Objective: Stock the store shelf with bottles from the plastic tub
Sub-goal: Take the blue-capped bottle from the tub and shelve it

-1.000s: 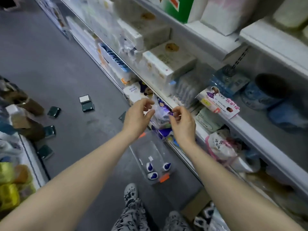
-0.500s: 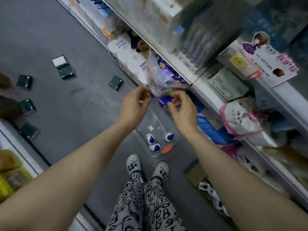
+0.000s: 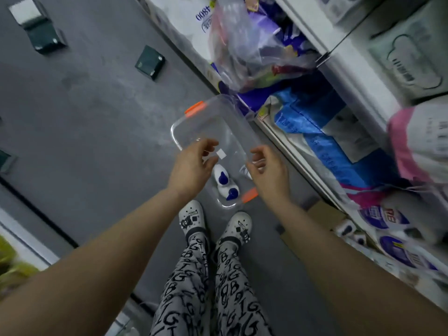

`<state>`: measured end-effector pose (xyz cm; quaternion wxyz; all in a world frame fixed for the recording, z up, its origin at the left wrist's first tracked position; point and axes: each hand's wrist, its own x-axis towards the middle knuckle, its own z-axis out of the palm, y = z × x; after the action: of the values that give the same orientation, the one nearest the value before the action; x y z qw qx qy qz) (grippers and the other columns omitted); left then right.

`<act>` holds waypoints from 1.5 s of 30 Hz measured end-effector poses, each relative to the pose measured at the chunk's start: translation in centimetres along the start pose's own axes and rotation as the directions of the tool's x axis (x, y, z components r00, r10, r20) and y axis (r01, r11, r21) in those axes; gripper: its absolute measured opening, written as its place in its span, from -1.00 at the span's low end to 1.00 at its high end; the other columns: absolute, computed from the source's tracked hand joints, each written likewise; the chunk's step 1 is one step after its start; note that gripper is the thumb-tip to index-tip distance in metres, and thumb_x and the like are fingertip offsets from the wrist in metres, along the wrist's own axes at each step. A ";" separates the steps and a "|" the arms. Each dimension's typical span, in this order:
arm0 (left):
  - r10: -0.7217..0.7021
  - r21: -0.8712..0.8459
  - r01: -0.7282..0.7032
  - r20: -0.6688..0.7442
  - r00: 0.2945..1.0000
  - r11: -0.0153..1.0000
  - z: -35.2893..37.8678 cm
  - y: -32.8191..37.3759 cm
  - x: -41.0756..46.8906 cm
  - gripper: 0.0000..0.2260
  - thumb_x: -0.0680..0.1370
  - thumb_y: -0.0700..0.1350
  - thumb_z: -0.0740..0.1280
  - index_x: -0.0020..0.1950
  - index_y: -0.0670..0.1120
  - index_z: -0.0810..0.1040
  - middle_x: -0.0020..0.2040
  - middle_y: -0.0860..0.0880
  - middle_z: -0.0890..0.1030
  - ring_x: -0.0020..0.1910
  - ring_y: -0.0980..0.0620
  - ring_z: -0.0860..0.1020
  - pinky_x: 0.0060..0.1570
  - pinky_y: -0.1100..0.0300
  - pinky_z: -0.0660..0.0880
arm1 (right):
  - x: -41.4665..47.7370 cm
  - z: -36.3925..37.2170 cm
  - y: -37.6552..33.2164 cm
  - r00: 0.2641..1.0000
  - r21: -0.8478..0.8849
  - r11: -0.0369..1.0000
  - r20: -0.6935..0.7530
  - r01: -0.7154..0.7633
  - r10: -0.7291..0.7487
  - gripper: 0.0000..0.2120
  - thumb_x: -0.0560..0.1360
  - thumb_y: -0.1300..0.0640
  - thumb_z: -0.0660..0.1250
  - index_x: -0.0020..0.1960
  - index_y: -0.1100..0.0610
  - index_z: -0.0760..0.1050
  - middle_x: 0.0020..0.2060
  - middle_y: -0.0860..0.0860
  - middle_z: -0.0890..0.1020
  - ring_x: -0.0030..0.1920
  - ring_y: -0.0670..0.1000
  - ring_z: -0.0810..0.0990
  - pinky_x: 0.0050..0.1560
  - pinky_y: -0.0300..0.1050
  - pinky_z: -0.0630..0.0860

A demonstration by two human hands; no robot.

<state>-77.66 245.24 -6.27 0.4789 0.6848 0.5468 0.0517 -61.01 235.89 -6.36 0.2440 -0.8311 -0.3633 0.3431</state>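
A clear plastic tub [image 3: 194,122] with orange handles stands on the grey floor beside the shelf [image 3: 349,59]. At its near end stand white bottles with blue caps: one [image 3: 221,176] further in, one [image 3: 230,192] by the orange handle, and a third [image 3: 245,171] half hidden by my right hand. My left hand [image 3: 192,167] and my right hand [image 3: 268,169] hover above the tub's near half, fingers loosely curled, holding nothing. Neither hand touches a bottle.
The shelf runs along the right, packed with bags and packets; a crumpled clear plastic bag [image 3: 252,49] hangs out above the tub. Dark green boxes [image 3: 150,62] lie scattered on the floor to the left. My feet [image 3: 213,225] stand just behind the tub.
Both hands let go of the clear bag at the shelf and came down over the tub. The view tilted down toward the floor.
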 end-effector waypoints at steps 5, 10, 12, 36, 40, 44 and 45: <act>-0.053 0.029 0.052 0.050 0.997 0.998 3.9 -5.0 1.9 -0.71 0.60 -0.14 0.34 0.32 0.02 0.53 0.17 0.04 0.61 0.12 0.09 0.56 0.18 0.14 0.52 | 1.3 4.6 3.9 0.995 -0.007 0.997 0.059 -0.077 0.078 -0.77 0.52 0.23 0.41 0.13 0.04 0.51 -0.06 -0.05 0.57 -0.11 -0.07 0.56 -0.02 -0.05 0.59; -0.108 0.074 0.100 0.117 0.987 0.992 7.1 -9.4 4.0 -0.63 0.61 -0.28 0.21 0.37 0.02 0.48 0.26 0.01 0.58 0.22 0.06 0.55 0.25 0.16 0.47 | 2.6 9.0 7.5 0.976 -0.028 0.986 0.138 -0.164 0.167 -0.74 0.53 0.17 0.41 0.19 0.04 0.48 -0.07 -0.11 0.51 -0.09 -0.09 0.57 -0.04 0.00 0.61; -0.112 0.074 0.103 0.136 0.984 0.992 8.3 -11.0 4.8 -0.61 0.61 -0.30 0.18 0.39 0.01 0.47 0.28 -0.01 0.57 0.25 0.04 0.53 0.28 0.13 0.46 | 3.0 10.7 8.8 0.972 -0.051 0.983 0.150 -0.174 0.180 -0.69 0.51 0.18 0.43 0.22 0.06 0.46 -0.07 -0.10 0.52 -0.06 -0.07 0.57 0.03 -0.04 0.57; -0.169 0.117 0.133 0.387 0.907 0.984 17.9 -19.6 14.7 -0.46 0.55 -0.34 0.20 0.52 -0.05 0.32 0.44 -0.12 0.45 0.41 -0.10 0.42 0.37 0.12 0.34 | 12.7 18.9 17.1 0.890 0.032 0.940 0.335 -0.339 0.310 -0.60 0.51 0.08 0.46 0.30 0.01 0.43 0.10 -0.10 0.57 0.11 -0.02 0.56 0.12 -0.09 0.48; -0.171 0.050 0.164 0.378 0.910 0.985 17.9 -20.0 16.7 -0.46 0.54 -0.37 0.19 0.51 -0.05 0.32 0.40 -0.12 0.48 0.37 -0.11 0.46 0.32 -0.04 0.44 | 14.7 20.3 17.7 0.913 0.148 0.936 0.315 -0.318 0.261 -0.66 0.54 -0.02 0.42 0.26 -0.02 0.40 0.16 -0.05 0.59 0.17 0.00 0.58 0.12 -0.09 0.53; -0.180 0.040 0.179 0.375 0.909 0.983 18.8 -20.9 17.6 -0.47 0.55 -0.37 0.19 0.47 0.02 0.32 0.36 -0.11 0.50 0.33 -0.13 0.48 0.26 -0.05 0.49 | 15.2 21.4 18.4 0.924 0.169 0.942 0.306 -0.291 0.231 -0.64 0.60 -0.12 0.29 0.35 -0.05 0.36 0.16 -0.04 0.57 0.16 0.01 0.57 0.08 -0.11 0.50; -0.181 0.042 0.179 0.375 0.909 0.983 19.0 -21.2 17.5 -0.48 0.56 -0.35 0.19 0.46 0.04 0.31 0.35 -0.11 0.51 0.30 -0.13 0.49 0.23 -0.02 0.51 | 15.1 21.5 18.6 0.927 0.164 0.946 0.302 -0.279 0.221 -0.64 0.61 -0.13 0.27 0.35 -0.05 0.36 0.13 -0.05 0.57 0.13 -0.01 0.57 0.03 -0.15 0.49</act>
<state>-74.21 246.62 -39.52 0.5756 0.6302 0.5054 -0.1271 -61.42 239.41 -38.41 0.2281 -0.7846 -0.2475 0.5207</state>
